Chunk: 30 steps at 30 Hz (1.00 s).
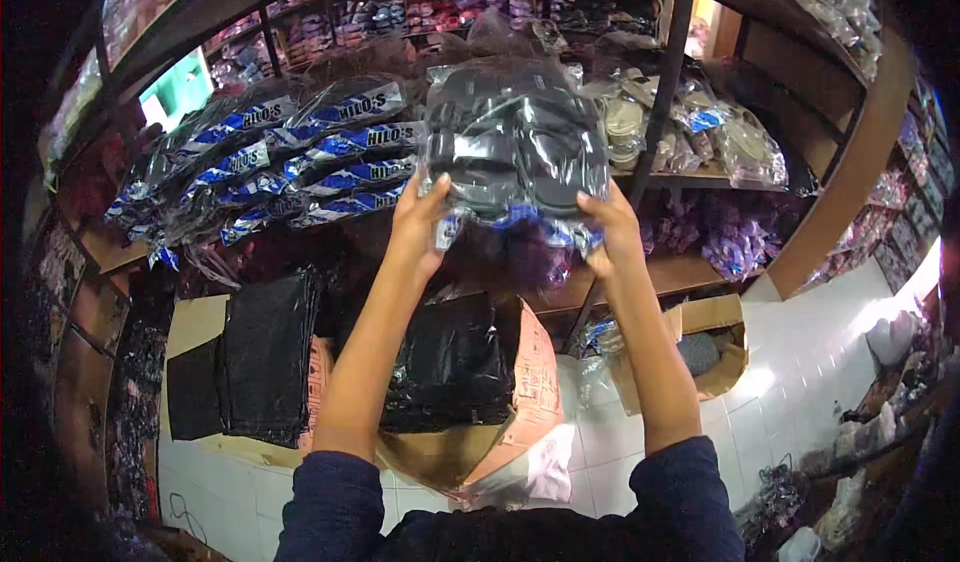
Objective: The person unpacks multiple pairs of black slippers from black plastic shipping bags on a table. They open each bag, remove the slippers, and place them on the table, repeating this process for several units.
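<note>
Both arms reach forward with a clear plastic pack of black slide sandals point(517, 142) between them. My left hand point(422, 213) grips the pack's near left corner, thumb on top. On the near right corner, my right hand point(611, 221) has the same kind of grip. Blue and white printed plastic shows along the pack's near edge. To the left, stacked plastic packs point(330, 142) with blue HILO'S print lie on the shelf. Right of the held pack are bagged beige sandals point(694, 123), behind a dark metal post point(664, 74).
Below stand an open cardboard box point(536, 367) holding black plastic packs point(450, 363), another with flat black sheets point(266, 359), and a smaller box point(712, 344) on the white tiled floor point(615, 442). Shelves of bagged goods point(450, 11) line the back. A brown shelf upright point(847, 172) rises at right.
</note>
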### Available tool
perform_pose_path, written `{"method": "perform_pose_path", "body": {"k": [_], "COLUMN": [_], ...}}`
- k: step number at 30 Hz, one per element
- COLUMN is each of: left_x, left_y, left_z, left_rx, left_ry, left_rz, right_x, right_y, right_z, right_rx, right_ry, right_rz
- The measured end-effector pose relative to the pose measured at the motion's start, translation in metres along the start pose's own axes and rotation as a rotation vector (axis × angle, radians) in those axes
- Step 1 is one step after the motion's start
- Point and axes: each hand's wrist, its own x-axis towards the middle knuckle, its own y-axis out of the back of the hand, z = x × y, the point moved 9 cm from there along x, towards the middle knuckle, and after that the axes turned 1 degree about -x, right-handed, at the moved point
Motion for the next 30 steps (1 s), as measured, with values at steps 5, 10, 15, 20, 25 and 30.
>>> {"method": "perform_pose_path", "body": {"k": [5, 10, 15, 20, 25, 30], "left_x": [0.059, 0.091, 0.107, 0.106, 0.072, 0.004], "left_y": [0.014, 0.018, 0.029, 0.038, 0.040, 0.059], "left_z": [-0.004, 0.005, 0.015, 0.029, 0.051, 0.065], "left_rx": [-0.013, 0.114, 0.286, 0.491, 0.497, 0.452], "left_ry": [0.096, -0.046, -0.173, -0.223, -0.233, -0.160], "left_rz": [0.086, 0.054, 0.247, 0.391, 0.362, 0.320], "right_x": [0.073, 0.125, 0.164, 0.171, 0.132, 0.084], "right_y": [0.009, 0.012, 0.014, 0.020, 0.011, 0.026], "right_z": [0.024, 0.061, 0.078, 0.073, 0.003, -0.033], "right_rx": [0.088, 0.137, 0.040, -0.207, -0.620, -0.735], "right_ry": [-0.150, -0.252, -0.326, -0.300, 0.052, 0.213], "right_rz": [0.072, 0.067, -0.013, 0.103, 0.247, 0.279]}}
